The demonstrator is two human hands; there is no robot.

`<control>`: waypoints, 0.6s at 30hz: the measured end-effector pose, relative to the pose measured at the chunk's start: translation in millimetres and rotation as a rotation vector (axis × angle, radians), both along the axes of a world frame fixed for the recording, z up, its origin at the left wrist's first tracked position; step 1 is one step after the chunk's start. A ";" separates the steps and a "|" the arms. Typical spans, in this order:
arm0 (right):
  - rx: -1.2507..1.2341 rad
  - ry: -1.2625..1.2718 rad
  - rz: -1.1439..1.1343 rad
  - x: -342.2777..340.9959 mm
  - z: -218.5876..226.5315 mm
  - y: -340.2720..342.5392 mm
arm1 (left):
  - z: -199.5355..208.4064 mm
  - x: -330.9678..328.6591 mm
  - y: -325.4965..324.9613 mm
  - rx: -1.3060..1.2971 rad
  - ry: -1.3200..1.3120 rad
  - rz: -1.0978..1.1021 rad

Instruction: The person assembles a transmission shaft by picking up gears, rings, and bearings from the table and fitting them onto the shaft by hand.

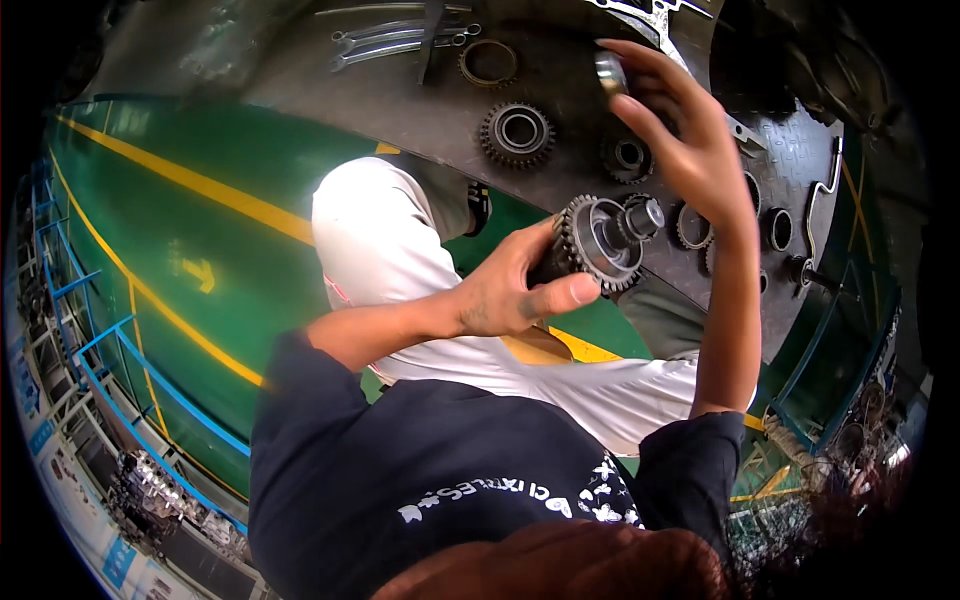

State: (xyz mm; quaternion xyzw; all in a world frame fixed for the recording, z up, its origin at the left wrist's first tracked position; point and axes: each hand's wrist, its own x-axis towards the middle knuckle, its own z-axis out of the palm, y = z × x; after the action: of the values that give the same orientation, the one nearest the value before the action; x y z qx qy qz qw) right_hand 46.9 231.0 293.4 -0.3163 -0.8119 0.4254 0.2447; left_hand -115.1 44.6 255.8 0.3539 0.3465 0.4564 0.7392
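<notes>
My left hand (515, 285) is wrapped round a gear shaft (608, 245), held tilted off the table's near edge above my lap. Toothed gears surround the shaft, and its bare end points up to the right. Over the table, my right hand (695, 150) pinches a small shiny metal ring (609, 74) between thumb and fingers, apart from the shaft. Part of that ring is hidden by the fingers. Beneath and beside the right hand lie a dark gear (628, 157) and a larger toothed gear (517, 135). A thin brass-coloured ring (489, 64) rests farther back.
The dark metal table (400, 108) carries several wrenches (400, 42) at the far left. More rings, among them a dark sleeve (778, 229), lie right of my right forearm. A bent metal rod (824, 190) is near the right edge. Green floor (240, 160) with yellow lines spreads left.
</notes>
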 end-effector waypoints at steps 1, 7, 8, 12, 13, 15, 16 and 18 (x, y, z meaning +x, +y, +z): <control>-0.116 0.095 0.031 12.3 14.2 -8.4 | -2.0 3.5 0.0 0.020 -0.018 0.038; -0.198 0.116 0.143 46.3 61.3 -48.7 | 2.7 3.5 3.2 -0.023 0.015 0.040; -0.152 -0.017 0.167 45.8 67.0 -49.2 | 4.8 3.7 3.1 -0.043 0.015 0.039; -0.091 -0.110 0.269 41.6 70.8 -48.5 | 3.5 5.0 2.8 -0.028 0.058 0.012; -0.064 -0.126 0.293 43.6 72.3 -47.4 | 2.8 6.2 2.4 -0.024 0.061 0.004; -0.088 -0.150 0.319 48.6 74.9 -43.2 | 2.4 7.7 2.3 -0.021 0.064 -0.004; -0.114 -0.174 0.340 51.0 75.5 -42.3 | 2.5 8.1 2.3 -0.017 0.067 -0.020; -0.069 -0.171 0.368 53.8 74.4 -39.8 | 2.4 8.8 2.5 -0.014 0.069 -0.041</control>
State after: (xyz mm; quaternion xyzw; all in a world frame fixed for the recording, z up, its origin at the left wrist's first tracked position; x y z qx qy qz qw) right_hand 100.7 191.2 367.8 -0.2060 -0.8587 0.4620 0.0820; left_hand -106.3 47.1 258.2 0.3714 0.3678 0.4264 0.7382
